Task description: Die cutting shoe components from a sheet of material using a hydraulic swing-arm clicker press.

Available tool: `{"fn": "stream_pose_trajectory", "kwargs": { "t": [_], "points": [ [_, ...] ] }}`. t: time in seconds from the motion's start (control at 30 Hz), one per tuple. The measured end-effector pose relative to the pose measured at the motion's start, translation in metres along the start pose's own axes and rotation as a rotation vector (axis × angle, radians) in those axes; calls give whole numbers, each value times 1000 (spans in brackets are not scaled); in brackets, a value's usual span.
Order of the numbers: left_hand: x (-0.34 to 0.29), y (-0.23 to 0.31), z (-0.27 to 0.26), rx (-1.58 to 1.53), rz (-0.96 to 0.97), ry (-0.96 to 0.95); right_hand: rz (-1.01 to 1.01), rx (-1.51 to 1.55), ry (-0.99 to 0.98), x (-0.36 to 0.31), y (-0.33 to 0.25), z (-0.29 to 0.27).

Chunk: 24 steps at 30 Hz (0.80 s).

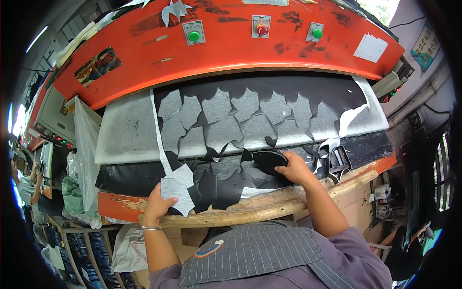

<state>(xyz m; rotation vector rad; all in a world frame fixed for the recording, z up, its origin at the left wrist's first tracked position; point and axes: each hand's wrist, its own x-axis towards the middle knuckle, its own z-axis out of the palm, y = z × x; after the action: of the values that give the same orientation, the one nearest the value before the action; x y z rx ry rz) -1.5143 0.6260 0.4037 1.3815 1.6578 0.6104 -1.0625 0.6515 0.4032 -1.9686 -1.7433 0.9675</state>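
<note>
My left hand is closed on a pale grey cut piece at the front left edge of the press bed, thumb on top. Black cut pieces lie just right of it. My right hand grips a small stack of black cut pieces between thumb and fingers. To its right rests a metal cutting die. Behind both hands, a dark sheet spreads over the white cutting board, with several star-like cut-outs showing grey through it.
A red press beam spans the back, bearing two green buttons and a red button. A wooden rail runs along the front edge. Clear plastic sheeting hangs at left. Another person works at far left.
</note>
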Motion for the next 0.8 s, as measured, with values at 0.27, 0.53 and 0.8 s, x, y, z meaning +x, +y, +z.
{"fn": "stream_pose_trajectory", "kwargs": {
  "t": [0.27, 0.53, 0.8],
  "points": [
    [6, 21, 5, -526, 16, -236, 83, 40, 163, -22, -24, -18],
    [50, 35, 60, 124, 213, -307, -452, 21, -64, -54, -39, -64],
    [63, 25, 72, -143, 298, -290, -423, -184, -508, 51, -104, 81]
  ]
}}
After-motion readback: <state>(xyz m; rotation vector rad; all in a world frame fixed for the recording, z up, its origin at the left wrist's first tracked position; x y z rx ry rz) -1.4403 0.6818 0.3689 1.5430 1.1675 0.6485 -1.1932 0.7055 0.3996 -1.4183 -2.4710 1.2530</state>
